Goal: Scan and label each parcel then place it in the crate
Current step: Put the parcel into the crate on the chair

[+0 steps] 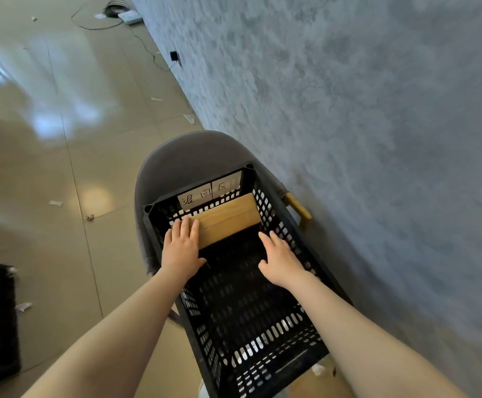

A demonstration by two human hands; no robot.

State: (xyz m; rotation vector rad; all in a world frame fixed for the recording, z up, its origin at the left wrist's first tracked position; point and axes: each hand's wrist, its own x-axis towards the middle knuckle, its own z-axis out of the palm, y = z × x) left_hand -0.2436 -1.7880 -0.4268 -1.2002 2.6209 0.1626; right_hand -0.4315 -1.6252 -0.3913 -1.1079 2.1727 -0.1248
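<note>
Cardboard-brown, one parcel (227, 218) is already laid flat at the far end of the black slatted crate (288, 237), just below the handwritten label (208, 191) on its end wall; the left hand (181, 248) is pressed on its near corner with fingers straight, while the right hand (280, 257) is held loosely spread inside the crate, gripping nothing. Most of the crate floor is judged unfilled, and no scanner or further parcels are seen. A grey chair (176, 165) is set under the crate, a wall (363, 110) lies just beside it, and paper scraps (54, 203) are scattered on the floor.

1 head view, tilted, looking steeply down, close over crate (265, 334) beside wall (363, 110).
</note>
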